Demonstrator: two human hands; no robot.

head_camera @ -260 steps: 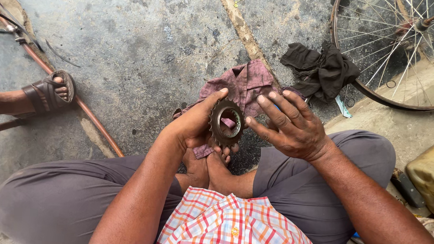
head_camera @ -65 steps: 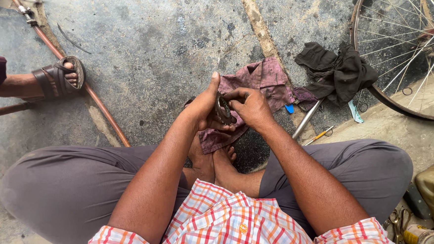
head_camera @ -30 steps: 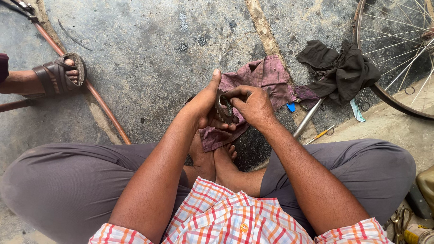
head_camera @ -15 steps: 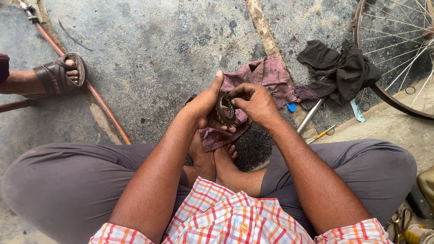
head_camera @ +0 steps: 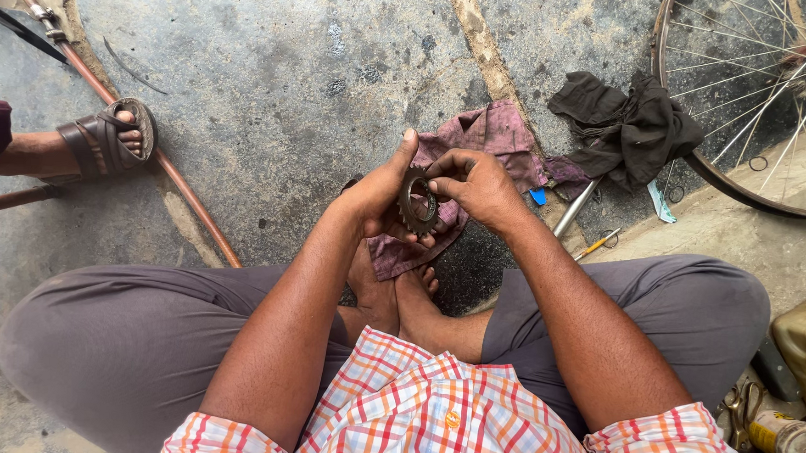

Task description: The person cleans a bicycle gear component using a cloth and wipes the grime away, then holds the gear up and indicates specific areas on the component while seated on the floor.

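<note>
Your left hand (head_camera: 379,193) has its grip clenched around a dark toothed sprocket (head_camera: 416,201), thumb up along its left rim, holding it on edge above your bare feet. Your right hand (head_camera: 479,184) meets it from the other side, fingertips (head_camera: 440,177) pinched at the sprocket's upper right edge; what they pinch, besides the rim, you cannot tell. Well to the left of the grip, another person's sandalled foot (head_camera: 104,137) rests on the concrete floor (head_camera: 273,73) beside a copper-coloured pipe (head_camera: 175,182). Directly under and behind the grip lies a maroon rag (head_camera: 490,135). To its right lie a metal rod (head_camera: 574,208), a black cloth (head_camera: 624,123) and a spoked bicycle wheel (head_camera: 759,89).
</note>
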